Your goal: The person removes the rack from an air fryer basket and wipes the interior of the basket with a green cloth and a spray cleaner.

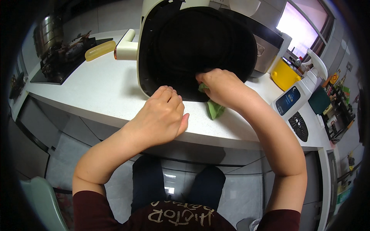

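A cream air fryer basket point(202, 43) with a dark interior is tipped up on the white countertop, its inside facing me. Its cream handle point(127, 51) sticks out to the left. My left hand point(166, 115) holds the basket's near lower rim, fingers curled over the edge and fingertips partly hidden. In my right hand point(221, 83) is a green cloth point(215, 109), pressed against the lower inside wall; part of it hangs below the rim.
A yellow oblong case point(100, 50) lies left, near a black cooktop point(66, 57). At right stand a white spray bottle point(294, 95), a yellow pot point(284, 73) and a perforated black plate point(298, 126). A steel-fronted appliance point(264, 53) stands behind; a green chair point(43, 202) is lower left.
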The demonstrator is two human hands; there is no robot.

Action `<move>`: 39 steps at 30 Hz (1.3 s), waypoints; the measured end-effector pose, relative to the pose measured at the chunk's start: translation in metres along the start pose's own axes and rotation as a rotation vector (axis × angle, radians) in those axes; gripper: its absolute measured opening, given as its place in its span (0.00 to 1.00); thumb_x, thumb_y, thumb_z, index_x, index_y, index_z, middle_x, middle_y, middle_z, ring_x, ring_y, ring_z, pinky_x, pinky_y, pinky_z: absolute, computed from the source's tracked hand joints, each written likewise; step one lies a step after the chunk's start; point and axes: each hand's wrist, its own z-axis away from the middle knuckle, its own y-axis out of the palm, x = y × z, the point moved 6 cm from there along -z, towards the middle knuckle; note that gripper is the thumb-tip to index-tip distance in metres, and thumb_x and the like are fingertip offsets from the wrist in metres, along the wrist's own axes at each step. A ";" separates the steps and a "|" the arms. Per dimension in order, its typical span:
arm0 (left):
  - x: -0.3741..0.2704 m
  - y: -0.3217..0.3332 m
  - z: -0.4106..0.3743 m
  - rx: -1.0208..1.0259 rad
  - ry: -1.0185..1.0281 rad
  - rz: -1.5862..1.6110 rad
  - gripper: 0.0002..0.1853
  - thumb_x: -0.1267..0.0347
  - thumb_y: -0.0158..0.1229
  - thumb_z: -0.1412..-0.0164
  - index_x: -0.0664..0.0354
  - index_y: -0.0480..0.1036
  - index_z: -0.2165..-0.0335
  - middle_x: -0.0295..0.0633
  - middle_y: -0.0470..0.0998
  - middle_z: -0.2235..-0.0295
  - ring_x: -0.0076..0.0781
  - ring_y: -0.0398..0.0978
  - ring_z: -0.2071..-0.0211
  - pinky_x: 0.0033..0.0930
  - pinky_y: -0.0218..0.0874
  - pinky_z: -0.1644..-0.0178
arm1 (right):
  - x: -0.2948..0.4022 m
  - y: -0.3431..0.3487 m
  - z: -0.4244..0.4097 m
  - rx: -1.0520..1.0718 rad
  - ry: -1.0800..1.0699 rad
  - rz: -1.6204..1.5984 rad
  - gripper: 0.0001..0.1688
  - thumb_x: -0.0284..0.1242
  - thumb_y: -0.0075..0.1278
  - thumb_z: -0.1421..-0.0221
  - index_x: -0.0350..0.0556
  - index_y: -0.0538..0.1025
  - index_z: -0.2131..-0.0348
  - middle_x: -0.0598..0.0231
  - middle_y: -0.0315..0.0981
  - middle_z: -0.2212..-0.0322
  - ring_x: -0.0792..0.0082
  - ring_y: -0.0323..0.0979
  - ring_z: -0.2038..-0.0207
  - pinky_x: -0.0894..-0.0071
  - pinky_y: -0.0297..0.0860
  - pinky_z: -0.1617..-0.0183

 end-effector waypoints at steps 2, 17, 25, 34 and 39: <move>-0.001 0.000 0.000 0.000 -0.007 -0.017 0.20 0.68 0.60 0.48 0.80 0.78 0.63 0.62 0.80 0.63 0.56 0.77 0.55 0.48 0.64 0.40 | 0.011 0.000 0.004 -0.078 -0.124 -0.193 0.13 0.22 0.56 0.46 0.46 0.80 0.58 0.51 0.81 0.63 0.49 0.80 0.58 0.54 0.75 0.54; -0.005 -0.001 -0.004 -0.047 0.019 -0.009 0.16 0.69 0.60 0.48 0.78 0.79 0.69 0.62 0.80 0.66 0.55 0.78 0.57 0.46 0.65 0.41 | 0.027 0.009 0.017 -0.395 -0.405 -0.505 0.14 0.21 0.60 0.51 0.43 0.78 0.62 0.54 0.78 0.65 0.49 0.78 0.62 0.58 0.75 0.58; -0.007 0.002 -0.001 -0.041 0.015 -0.026 0.18 0.72 0.60 0.52 0.79 0.78 0.65 0.61 0.80 0.64 0.55 0.78 0.57 0.48 0.66 0.42 | 0.027 0.004 0.012 -0.395 -0.244 -0.373 0.15 0.18 0.58 0.52 0.43 0.79 0.61 0.52 0.80 0.67 0.47 0.80 0.63 0.57 0.76 0.60; -0.008 -0.002 -0.003 -0.107 0.027 -0.029 0.14 0.69 0.61 0.49 0.76 0.78 0.74 0.58 0.79 0.71 0.51 0.77 0.62 0.44 0.66 0.44 | 0.031 0.003 0.001 -0.348 -0.353 -0.552 0.13 0.21 0.60 0.53 0.38 0.77 0.64 0.49 0.79 0.71 0.46 0.78 0.67 0.60 0.74 0.64; -0.007 -0.005 -0.005 -0.133 0.043 -0.043 0.14 0.69 0.61 0.50 0.76 0.78 0.73 0.59 0.79 0.71 0.52 0.77 0.63 0.44 0.66 0.45 | -0.005 0.008 -0.014 -0.338 -0.117 -0.165 0.13 0.20 0.59 0.53 0.40 0.80 0.63 0.45 0.80 0.70 0.47 0.80 0.63 0.56 0.75 0.61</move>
